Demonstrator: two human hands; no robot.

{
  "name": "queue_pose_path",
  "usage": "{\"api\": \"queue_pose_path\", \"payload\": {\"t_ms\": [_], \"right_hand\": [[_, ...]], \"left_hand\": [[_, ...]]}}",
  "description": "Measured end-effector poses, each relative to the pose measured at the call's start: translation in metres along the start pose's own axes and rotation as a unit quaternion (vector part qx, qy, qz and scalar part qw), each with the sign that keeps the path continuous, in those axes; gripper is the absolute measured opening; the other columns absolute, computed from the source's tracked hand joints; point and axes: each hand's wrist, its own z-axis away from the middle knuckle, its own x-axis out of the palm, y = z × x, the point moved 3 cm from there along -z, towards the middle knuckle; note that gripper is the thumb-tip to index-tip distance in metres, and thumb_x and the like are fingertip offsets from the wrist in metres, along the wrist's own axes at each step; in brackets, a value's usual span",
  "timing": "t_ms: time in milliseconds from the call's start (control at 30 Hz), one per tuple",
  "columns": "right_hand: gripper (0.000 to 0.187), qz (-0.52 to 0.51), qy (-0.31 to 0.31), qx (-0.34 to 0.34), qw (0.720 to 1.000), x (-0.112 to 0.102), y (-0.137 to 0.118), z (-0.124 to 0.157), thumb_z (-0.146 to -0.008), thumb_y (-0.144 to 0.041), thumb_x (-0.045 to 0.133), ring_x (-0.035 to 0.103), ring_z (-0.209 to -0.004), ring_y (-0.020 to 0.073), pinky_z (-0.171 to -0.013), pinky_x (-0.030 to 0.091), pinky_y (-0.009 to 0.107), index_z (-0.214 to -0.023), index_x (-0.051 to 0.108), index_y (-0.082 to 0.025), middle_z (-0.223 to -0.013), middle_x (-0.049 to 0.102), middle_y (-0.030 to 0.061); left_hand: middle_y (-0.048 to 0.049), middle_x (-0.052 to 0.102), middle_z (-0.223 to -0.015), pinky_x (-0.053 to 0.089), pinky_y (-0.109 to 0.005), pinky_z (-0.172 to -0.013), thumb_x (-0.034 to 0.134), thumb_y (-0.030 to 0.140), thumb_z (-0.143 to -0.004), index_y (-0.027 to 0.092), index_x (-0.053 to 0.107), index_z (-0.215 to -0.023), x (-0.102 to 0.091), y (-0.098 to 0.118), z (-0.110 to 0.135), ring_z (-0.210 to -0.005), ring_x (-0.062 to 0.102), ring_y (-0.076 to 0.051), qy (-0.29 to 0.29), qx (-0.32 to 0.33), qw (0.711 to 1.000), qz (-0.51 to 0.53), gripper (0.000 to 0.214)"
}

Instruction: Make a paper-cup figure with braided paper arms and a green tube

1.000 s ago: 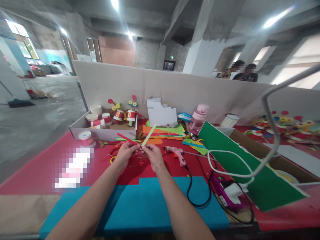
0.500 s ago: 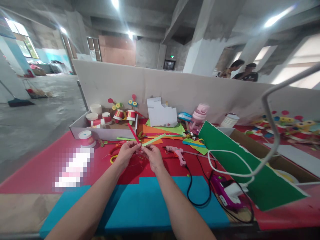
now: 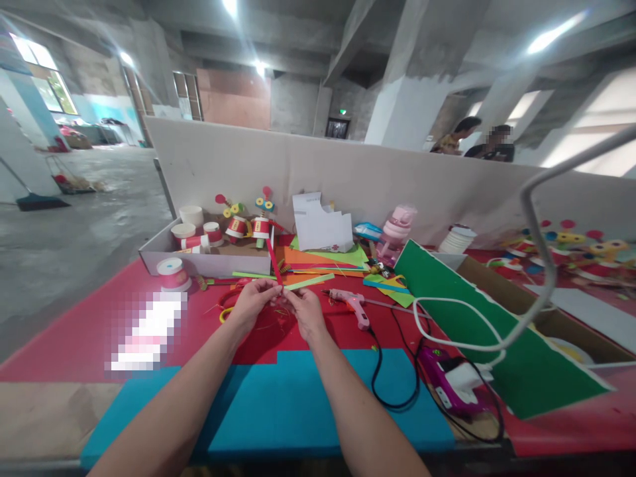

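Note:
Above the red tabletop, my left hand (image 3: 254,303) and my right hand (image 3: 307,311) meet with their fingertips pinched together. A red paper strip (image 3: 273,260) rises from between them, slanting up and to the left. A light green paper strip (image 3: 314,282) sticks out to the right, over my right fingers. Both strips cross at the fingertips, where the fingers partly hide them. Beside my left hand lie yellow-handled scissors (image 3: 226,314), partly covered. A pink glue gun (image 3: 354,306) rests to the right of my right hand.
A shallow box (image 3: 209,265) holds paper cups and cup figures with springy necks. Coloured paper sheets (image 3: 298,258) lie behind my hands. On the right are a green panel (image 3: 477,324), a purple power strip (image 3: 440,377) and looping cables. A blue board (image 3: 278,411) lies in front.
The red strip has swung to a more upright angle, its free end shifting right. The green strip has tipped lower and slid slightly right. Both hands stay pinched in nearly the same place.

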Motion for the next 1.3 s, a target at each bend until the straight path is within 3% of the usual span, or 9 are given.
{"api": "queue_pose_path", "payload": {"t_ms": [433,667,867,1033,1300], "right_hand": [[0.032,0.016,-0.001,0.023,1.000,0.001,0.000,0.002,-0.050,-0.033,0.083,0.060,-0.056,0.0120,-0.064,0.051,0.028,-0.070,0.070,-0.014,-0.063,0.069,0.0010],[0.032,-0.016,0.008,0.050,0.999,0.001,-0.001,0.004,-0.046,-0.032,0.085,0.061,-0.055,0.0117,-0.063,0.052,0.026,-0.065,0.066,-0.015,-0.059,0.068,0.0007],[0.030,-0.043,0.016,0.022,0.999,0.000,0.001,0.001,-0.049,-0.033,0.084,0.061,-0.055,0.0129,-0.065,0.052,0.029,-0.063,0.064,-0.016,-0.057,0.066,-0.0004],[0.027,0.017,0.030,-0.013,0.999,-0.002,0.003,-0.001,-0.054,-0.033,0.080,0.060,-0.057,0.0129,-0.064,0.050,0.027,-0.068,0.069,-0.014,-0.060,0.068,0.0013],[0.026,-0.035,-0.036,0.017,0.999,-0.004,-0.007,0.000,-0.051,-0.026,0.080,0.064,-0.067,0.0134,-0.075,0.052,0.029,-0.072,0.067,-0.017,-0.074,0.071,0.0014]], "left_hand": [[0.0006,0.060,-0.058,0.040,-0.021,-0.053,0.081,0.041,-0.058,0.014,0.062,-0.066,-0.001,0.002,0.002,-0.053,0.051,-0.009,0.034,0.005,0.999,-0.007,0.034],[0.0003,0.059,-0.057,0.041,-0.022,-0.055,0.078,0.043,-0.063,0.014,0.064,-0.068,0.000,0.004,0.001,-0.053,0.051,-0.010,-0.002,0.010,1.000,-0.006,0.033],[-0.0018,0.064,-0.064,0.041,-0.022,-0.056,0.081,0.038,-0.059,0.013,0.068,-0.074,0.001,-0.002,0.000,-0.055,0.053,-0.010,-0.004,0.001,1.000,-0.013,0.032],[-0.0009,0.061,-0.057,0.039,-0.022,-0.055,0.079,0.038,-0.059,0.013,0.066,-0.065,-0.001,-0.002,0.000,-0.054,0.051,-0.010,0.029,0.021,0.999,-0.035,0.029],[0.0010,0.056,-0.053,0.038,-0.022,-0.053,0.079,0.034,-0.059,0.013,0.065,-0.065,-0.006,0.002,-0.001,-0.050,0.048,-0.009,0.003,-0.016,0.999,0.028,0.026]]}}
